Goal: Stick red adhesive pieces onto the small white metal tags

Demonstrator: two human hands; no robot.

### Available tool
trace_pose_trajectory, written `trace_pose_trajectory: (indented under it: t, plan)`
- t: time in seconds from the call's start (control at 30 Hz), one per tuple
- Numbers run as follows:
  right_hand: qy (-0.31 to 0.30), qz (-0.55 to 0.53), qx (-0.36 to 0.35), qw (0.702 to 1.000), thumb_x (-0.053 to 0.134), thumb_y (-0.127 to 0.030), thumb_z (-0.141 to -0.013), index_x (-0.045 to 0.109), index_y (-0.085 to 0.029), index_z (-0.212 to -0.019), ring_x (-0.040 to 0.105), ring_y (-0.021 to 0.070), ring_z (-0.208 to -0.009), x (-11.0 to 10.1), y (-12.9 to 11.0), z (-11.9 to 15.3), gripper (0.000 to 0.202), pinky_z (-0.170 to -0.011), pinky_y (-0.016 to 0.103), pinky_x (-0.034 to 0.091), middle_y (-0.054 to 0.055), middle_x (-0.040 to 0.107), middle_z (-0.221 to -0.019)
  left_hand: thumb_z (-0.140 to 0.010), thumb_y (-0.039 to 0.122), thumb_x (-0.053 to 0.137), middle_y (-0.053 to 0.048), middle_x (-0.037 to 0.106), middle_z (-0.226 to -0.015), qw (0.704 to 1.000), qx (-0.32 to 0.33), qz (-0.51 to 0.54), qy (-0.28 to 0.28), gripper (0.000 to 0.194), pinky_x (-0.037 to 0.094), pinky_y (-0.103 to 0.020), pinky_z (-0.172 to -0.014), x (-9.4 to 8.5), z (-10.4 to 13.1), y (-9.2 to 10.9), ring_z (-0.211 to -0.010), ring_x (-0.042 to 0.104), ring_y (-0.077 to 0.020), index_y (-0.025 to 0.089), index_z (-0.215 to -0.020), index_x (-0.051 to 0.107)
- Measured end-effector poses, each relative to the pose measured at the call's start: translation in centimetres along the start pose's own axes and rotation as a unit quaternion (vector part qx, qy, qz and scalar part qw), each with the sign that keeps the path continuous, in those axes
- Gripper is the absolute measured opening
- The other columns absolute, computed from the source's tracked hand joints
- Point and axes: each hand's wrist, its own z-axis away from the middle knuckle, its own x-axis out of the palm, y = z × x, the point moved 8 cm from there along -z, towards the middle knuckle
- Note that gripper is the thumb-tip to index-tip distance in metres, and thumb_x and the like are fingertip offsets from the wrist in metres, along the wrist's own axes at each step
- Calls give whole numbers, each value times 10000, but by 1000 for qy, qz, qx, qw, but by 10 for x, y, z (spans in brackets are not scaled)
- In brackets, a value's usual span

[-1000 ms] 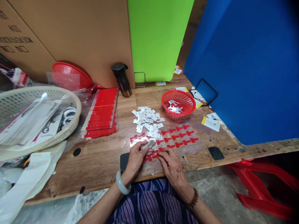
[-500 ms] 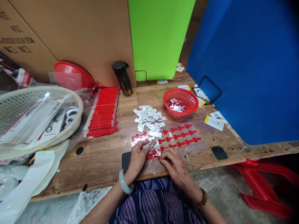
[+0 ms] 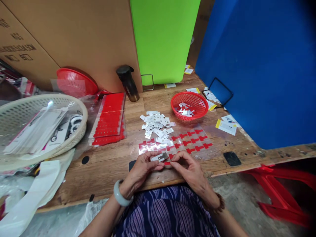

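Observation:
Between the fingers of my left hand (image 3: 138, 171) is a small flat silver metal plate (image 3: 160, 157) with a slot near its right end. My right hand (image 3: 191, 171) is pinched, its fingertips at a red sticker (image 3: 167, 163) just below the plate; the sticker's full outline is hidden. Under and beyond both hands lie clear sheets (image 3: 184, 148) bearing rows of red T-shaped stickers. A loose pile of similar metal plates (image 3: 155, 124) lies just past them. To its right, a red plastic basket (image 3: 203, 108) holds several plates with red on them.
Stacked red sticker sheets (image 3: 108, 115) lie left of the pile. A large white basket (image 3: 82, 131) of packaging cards stands at far left. A black flask (image 3: 129, 84) stands before a cardboard box (image 3: 93, 39). Green (image 3: 163, 39) and blue (image 3: 259, 72) panels rise behind; printed cards (image 3: 225, 127) lie at right.
My left hand has turned the metal plate flatter and lower, showing its slot. My right fingertips have risen slightly from the sheet, beside the plate, with the red sticker. The view has shifted slightly.

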Motion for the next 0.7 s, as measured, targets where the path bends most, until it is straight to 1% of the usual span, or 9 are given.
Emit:
trace_pose_trajectory:
  t: [0.13, 0.23, 0.4, 0.7]
  plan:
    - [-9, 11, -19, 1000, 595, -235, -802, 544, -200, -728, 554, 136, -711, 8, -8, -4, 97, -685, 253, 426, -20, 582, -732, -677, 14, 678, -108, 732, -746, 999, -38, 19, -4, 331, 559, -206, -675, 3, 15, -4, -654, 708, -153, 84, -986, 584]
    - [-24, 20, -17, 999, 589, -208, -800, 548, -200, -737, 550, 132, -705, 11, -9, -5, 76, -674, 251, 426, -23, 586, -730, -654, 24, 705, -116, 731, -770, 999, -42, 24, 6, 344, 561, -210, -669, 2, 20, -5, -664, 710, -165, 79, -972, 588]
    - [-54, 9, -17, 998, 568, -190, -806, 536, -201, -742, 538, 122, -680, 18, -7, -3, 73, -641, 239, 428, -30, 567, -710, -620, 46, 744, -102, 728, -782, 999, -41, 13, 2, 358, 561, -209, -659, 3, 22, -3, -652, 707, -160, 86, -946, 600]
    - [-48, 32, -38, 998, 557, -181, -793, 517, -199, -716, 515, 118, -647, 19, -15, -2, 89, -611, 235, 411, -30, 551, -688, -634, 50, 732, -94, 724, -747, 999, -52, -7, -13, 336, 561, -216, -665, 5, 21, -7, -655, 709, -163, 89, -945, 611]
